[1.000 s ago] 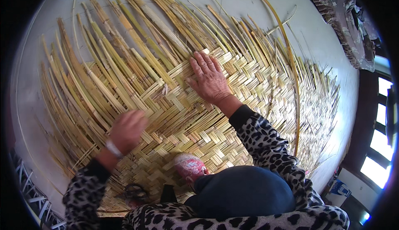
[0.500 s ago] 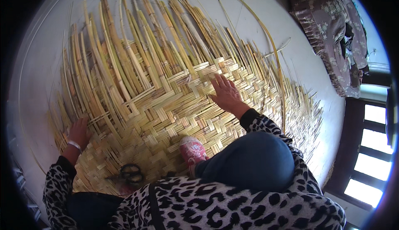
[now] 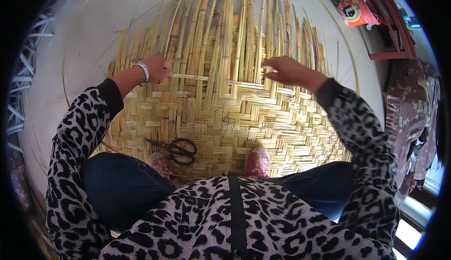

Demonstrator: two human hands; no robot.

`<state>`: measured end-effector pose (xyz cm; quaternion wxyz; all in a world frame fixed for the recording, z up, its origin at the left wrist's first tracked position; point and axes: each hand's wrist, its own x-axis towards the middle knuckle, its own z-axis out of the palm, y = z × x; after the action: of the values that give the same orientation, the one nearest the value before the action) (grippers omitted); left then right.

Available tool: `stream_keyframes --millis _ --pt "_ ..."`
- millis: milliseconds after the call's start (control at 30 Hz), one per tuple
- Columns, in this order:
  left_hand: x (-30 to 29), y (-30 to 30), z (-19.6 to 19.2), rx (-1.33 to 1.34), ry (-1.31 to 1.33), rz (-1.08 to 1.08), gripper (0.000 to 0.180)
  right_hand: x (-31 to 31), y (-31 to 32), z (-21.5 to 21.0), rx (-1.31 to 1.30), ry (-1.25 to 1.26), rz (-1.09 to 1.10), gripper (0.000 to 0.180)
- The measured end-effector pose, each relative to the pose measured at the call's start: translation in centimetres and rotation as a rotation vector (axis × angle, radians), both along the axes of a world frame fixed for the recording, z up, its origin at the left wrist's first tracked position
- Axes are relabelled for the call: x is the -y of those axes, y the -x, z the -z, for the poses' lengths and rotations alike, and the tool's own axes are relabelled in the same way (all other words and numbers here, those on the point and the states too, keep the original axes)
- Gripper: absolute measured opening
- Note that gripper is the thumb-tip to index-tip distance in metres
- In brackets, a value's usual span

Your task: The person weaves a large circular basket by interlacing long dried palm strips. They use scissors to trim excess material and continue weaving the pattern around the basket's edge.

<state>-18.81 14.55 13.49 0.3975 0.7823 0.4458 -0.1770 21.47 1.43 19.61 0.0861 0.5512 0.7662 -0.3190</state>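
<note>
A woven mat of split reed strips (image 3: 192, 114) lies on the floor, its long uprights (image 3: 244, 30) fanning out at the far side. At the weave's far edge, my left hand (image 3: 159, 68), with a white bracelet at the wrist, is closed at the left end of a thin crosswise reed strip (image 3: 190, 76). That strip runs over and under the uprights. My right hand (image 3: 287, 70) hovers over the uprights farther right, fingers bent, thumb and forefinger apart with nothing visible between them. Black-handled scissors (image 3: 176, 149) lie on the mat close to me.
My pink shoes (image 3: 257, 162) rest on the mat's near part. A long thin strip (image 3: 350, 49) curves over the floor at the right. Beyond are dark red furniture (image 3: 390, 53), a red bag (image 3: 357, 10) and patterned cloth (image 3: 408, 100). White metal bars (image 3: 28, 67) stand at the left.
The view has turned to the right and tilted. Both hands have come to the weave's far edge; the left has closed on a strip, and the right has lifted from lying flat on the weave.
</note>
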Motion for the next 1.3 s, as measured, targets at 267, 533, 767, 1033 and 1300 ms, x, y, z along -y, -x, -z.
stream_keyframes --millis 267,533,767,1033,1300 --pt "0.9 3.5 -0.3 -0.031 -0.256 0.044 0.025 -3.8 15.3 12.5 -0.217 -0.108 0.029 0.035" --pt "0.0 8.8 -1.7 -0.133 -0.428 -0.031 0.024 -5.9 18.0 15.8 -0.205 -0.125 0.026 0.02" --pt "-1.7 13.6 -0.5 -0.21 -0.638 -0.089 0.022 -6.3 18.2 15.8 -0.19 -0.102 -0.051 0.02" --pt "-1.7 21.9 0.2 -0.348 -0.573 -0.24 0.021 -5.0 19.5 14.2 -0.08 -0.169 0.002 0.019" --pt "0.1 31.3 -0.1 -0.343 -0.602 -0.449 0.028 -4.2 20.1 13.7 -0.061 -0.231 -0.016 0.018"
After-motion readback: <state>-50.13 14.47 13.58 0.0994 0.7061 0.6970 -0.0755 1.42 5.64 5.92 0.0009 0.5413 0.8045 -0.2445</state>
